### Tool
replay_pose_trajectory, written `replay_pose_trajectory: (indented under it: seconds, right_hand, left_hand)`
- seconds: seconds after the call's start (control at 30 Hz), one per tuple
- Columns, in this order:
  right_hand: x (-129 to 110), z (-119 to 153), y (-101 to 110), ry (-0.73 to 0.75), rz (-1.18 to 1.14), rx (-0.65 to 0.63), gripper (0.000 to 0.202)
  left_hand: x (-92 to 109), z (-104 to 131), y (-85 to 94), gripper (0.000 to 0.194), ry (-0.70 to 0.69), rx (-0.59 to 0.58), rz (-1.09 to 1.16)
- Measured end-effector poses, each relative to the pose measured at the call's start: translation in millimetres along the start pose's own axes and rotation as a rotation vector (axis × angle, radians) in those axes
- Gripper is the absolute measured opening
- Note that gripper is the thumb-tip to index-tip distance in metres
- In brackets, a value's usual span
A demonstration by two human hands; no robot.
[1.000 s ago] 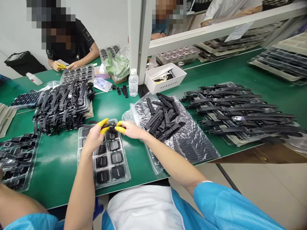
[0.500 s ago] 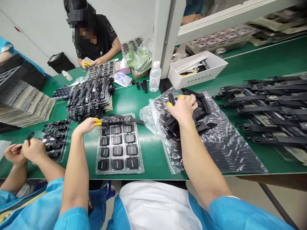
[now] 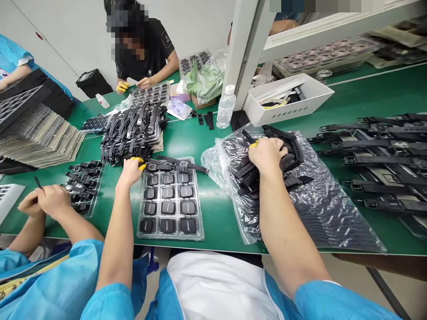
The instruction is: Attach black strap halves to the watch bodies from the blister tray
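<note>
My left hand, with yellow finger cots, is closed on the end of a black watch strap at the upper left corner of a clear plastic tray. Watches with straps lie across the tray's top row. Black square pieces with pale lettering fill the lower cells. Over a clear plastic bag of black straps, my right hand has its fingers curled into a loose pile of black straps. One strap sticks out beside its thumb; the fingertips are partly hidden.
Stacked trays of strapped watches stand behind my left hand. More watches lie at right. A water bottle and a white box stand behind the bag. A co-worker's hands work at left; another person sits opposite.
The whole view has shifted, moving the scene slightly right. My right hand's spread fingers have curled in on the straps. My left hand stays at the tray's upper left corner.
</note>
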State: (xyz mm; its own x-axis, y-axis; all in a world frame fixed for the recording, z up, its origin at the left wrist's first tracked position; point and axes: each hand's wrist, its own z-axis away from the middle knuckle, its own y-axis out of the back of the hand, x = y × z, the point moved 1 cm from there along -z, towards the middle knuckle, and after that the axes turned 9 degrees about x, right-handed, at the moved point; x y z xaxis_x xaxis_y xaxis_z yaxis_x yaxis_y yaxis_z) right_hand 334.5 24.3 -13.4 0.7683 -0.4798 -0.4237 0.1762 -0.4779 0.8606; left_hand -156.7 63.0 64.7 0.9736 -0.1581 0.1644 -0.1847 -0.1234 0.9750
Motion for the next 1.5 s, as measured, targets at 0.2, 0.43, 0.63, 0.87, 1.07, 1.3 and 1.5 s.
replay_pose_trajectory:
  seconds: [0.2,0.43,0.63,0.87,1.07,1.3,1.5]
  right_hand:
    - [-15,3,15,0.136,-0.269,0.14,0.03]
    - [-50,21,18,0.063,-1.108,-0.057,0.031]
    - [-84,55,33,-0.164,-1.555,-0.529,0.045]
    - [-110,106,32,-0.128,-1.566,-1.051,0.045]
    - [-115,123,23,-0.033,-1.474,-1.201,0.037]
    - [-113,124,21,-0.037,-1.423,-1.223,0.031]
    - [-115,120,26,-0.211,-1.501,-1.213,0.034]
  left_hand:
    - [81,48,-12.1,0.024,-0.244,0.116,0.086]
    - [166,71,-29.9,0.019,-0.485,-0.073,-0.054]
    - [162,57,-22.9,0.012,-0.463,-0.12,-0.064]
    - [146,26,-32.7,0.023,-0.132,0.01,0.69]
    - [157,29,-72.3,0.048,-0.343,0.078,0.964]
    - [155,32,-67.6,0.065,-0.531,0.169,0.864]
    - [157,34,-60.9,0.048,-0.431,0.203,0.889]
